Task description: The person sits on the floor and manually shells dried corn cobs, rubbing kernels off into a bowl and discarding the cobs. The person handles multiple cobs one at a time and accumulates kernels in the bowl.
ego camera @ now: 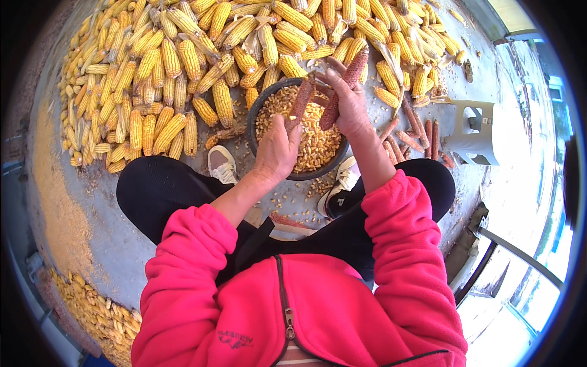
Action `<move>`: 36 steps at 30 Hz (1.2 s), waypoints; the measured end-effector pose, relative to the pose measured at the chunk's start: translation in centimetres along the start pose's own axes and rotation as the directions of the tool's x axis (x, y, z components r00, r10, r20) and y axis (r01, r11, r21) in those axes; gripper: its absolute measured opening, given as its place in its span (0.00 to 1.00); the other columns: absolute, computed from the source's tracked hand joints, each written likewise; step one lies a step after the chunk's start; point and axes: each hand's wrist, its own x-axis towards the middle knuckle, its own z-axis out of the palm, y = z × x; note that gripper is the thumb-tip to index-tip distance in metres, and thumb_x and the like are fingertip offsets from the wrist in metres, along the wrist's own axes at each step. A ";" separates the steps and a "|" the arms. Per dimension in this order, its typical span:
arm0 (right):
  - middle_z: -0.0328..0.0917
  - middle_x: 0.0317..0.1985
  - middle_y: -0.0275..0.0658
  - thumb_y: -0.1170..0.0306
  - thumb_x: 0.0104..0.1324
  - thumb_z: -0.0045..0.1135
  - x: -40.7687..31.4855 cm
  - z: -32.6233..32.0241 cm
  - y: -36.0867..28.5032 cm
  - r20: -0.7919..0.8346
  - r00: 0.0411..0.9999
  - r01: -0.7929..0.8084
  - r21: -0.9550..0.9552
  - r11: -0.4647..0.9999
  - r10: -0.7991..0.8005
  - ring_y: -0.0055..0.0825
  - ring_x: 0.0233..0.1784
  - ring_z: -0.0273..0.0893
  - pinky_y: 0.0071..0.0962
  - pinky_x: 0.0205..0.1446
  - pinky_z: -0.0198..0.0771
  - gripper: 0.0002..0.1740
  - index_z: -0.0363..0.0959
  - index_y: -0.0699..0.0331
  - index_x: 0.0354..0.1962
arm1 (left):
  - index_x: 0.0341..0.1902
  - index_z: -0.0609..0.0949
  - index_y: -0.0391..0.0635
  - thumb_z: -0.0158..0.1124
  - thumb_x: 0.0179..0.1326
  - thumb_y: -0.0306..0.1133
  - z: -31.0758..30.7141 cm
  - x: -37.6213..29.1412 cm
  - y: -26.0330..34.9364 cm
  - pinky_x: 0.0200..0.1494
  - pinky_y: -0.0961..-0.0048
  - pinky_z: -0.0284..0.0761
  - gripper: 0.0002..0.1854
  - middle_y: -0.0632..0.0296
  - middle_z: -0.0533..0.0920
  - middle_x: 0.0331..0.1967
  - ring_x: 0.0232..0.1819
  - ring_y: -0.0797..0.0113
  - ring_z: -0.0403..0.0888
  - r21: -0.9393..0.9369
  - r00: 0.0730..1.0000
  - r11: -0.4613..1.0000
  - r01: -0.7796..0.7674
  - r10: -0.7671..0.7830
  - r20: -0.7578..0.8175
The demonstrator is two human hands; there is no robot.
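Both my hands are over a dark round basin (251, 137) of loose corn kernels (316, 147). My left hand (277, 149) grips the lower end of a reddish, mostly bare corn cob (302, 101), with a pale kernel near my thumb. My right hand (351, 103) holds a second reddish bare cob (356, 69), slanting up to the right, its lower end showing below the fingers. The fingers of my right hand reach towards the first cob's upper end; whether they touch it, I cannot tell.
Beyond the basin lies a large heap of yellow corn ears (169, 59). Several stripped cobs (412, 124) lie at its right, near a grey plastic stool (474, 130). My shoes (222, 164) flank the basin. Loose kernels dot the floor; another corn pile (96, 316) is at lower left.
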 end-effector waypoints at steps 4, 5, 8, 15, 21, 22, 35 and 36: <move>0.79 0.35 0.44 0.67 0.66 0.57 0.0 0.4 0.9 -0.089 0.993 0.080 -0.019 0.997 -0.082 0.30 0.31 0.81 0.27 0.33 0.78 0.20 0.69 0.71 0.50 | 0.39 0.63 0.39 0.53 0.67 0.41 0.7 -0.5 0.6 0.28 0.52 0.75 0.16 0.43 0.79 0.22 0.26 0.41 0.80 0.192 0.995 0.980 -0.059 0.044 0.085; 0.79 0.33 0.44 0.67 0.66 0.56 0.0 0.4 1.0 -0.119 0.990 0.075 -0.053 0.996 -0.081 0.30 0.29 0.80 0.27 0.32 0.78 0.17 0.70 0.72 0.47 | 0.39 0.63 0.40 0.53 0.67 0.40 0.7 -0.5 0.8 0.28 0.51 0.75 0.16 0.42 0.79 0.23 0.26 0.41 0.79 0.208 0.994 0.975 -0.075 0.056 0.095; 0.78 0.27 0.43 0.65 0.67 0.57 0.3 0.1 1.2 -0.157 0.981 0.091 -0.141 0.986 -0.113 0.28 0.24 0.78 0.26 0.28 0.75 0.14 0.72 0.71 0.38 | 0.39 0.64 0.41 0.52 0.68 0.40 0.8 -0.3 1.5 0.22 0.57 0.73 0.15 0.47 0.78 0.20 0.21 0.48 0.78 0.050 0.982 0.981 -0.186 0.185 0.033; 0.77 0.24 0.35 0.61 0.65 0.60 0.4 -0.8 0.1 -0.046 0.993 0.107 -0.049 0.993 -0.110 0.20 0.21 0.72 0.20 0.26 0.68 0.13 0.74 0.63 0.31 | 0.37 0.68 0.47 0.43 0.73 0.49 -2.2 0.0 2.4 0.09 0.82 0.55 0.18 0.70 0.65 0.16 0.08 0.80 0.59 -0.660 0.643 0.127 0.740 0.154 0.750; 0.74 0.23 0.35 0.53 0.68 0.51 -0.1 -0.6 -0.8 0.140 0.990 0.029 -0.049 0.998 -0.022 0.22 0.24 0.72 0.23 0.29 0.68 0.21 0.72 0.63 0.26 | 0.41 0.73 0.45 0.46 0.70 0.55 -2.9 -0.4 2.6 0.08 0.83 0.57 0.23 0.69 0.66 0.15 0.08 0.81 0.60 -0.511 0.535 -0.172 0.842 0.389 0.750; 0.75 0.22 0.33 0.55 0.64 0.59 -0.2 -0.5 -0.6 0.027 1.000 0.010 -0.113 0.994 -0.007 0.19 0.21 0.71 0.20 0.26 0.67 0.18 0.74 0.63 0.27 | 0.42 0.73 0.45 0.47 0.70 0.54 -2.3 -0.4 2.6 0.08 0.82 0.58 0.22 0.69 0.67 0.16 0.08 0.80 0.61 -0.632 0.619 0.079 0.771 0.142 0.773; 0.77 0.25 0.41 0.52 0.67 0.55 0.2 -0.5 -0.2 -0.080 0.995 -0.061 0.042 0.997 0.064 0.27 0.24 0.76 0.28 0.29 0.74 0.23 0.72 0.67 0.34 | 0.37 0.70 0.48 0.46 0.68 0.59 -1.5 -0.1 2.4 0.13 0.80 0.63 0.24 0.67 0.68 0.19 0.13 0.77 0.64 -0.629 0.618 0.121 0.768 0.121 0.777; 0.77 0.25 0.42 0.52 0.67 0.54 0.2 -0.3 -0.3 -0.064 0.994 -0.087 0.064 0.994 0.091 0.28 0.26 0.77 0.29 0.31 0.76 0.23 0.72 0.68 0.36 | 0.37 0.70 0.47 0.46 0.68 0.59 -1.3 -0.1 2.5 0.13 0.80 0.63 0.24 0.67 0.68 0.19 0.13 0.77 0.64 -0.647 0.645 0.164 0.745 0.069 0.761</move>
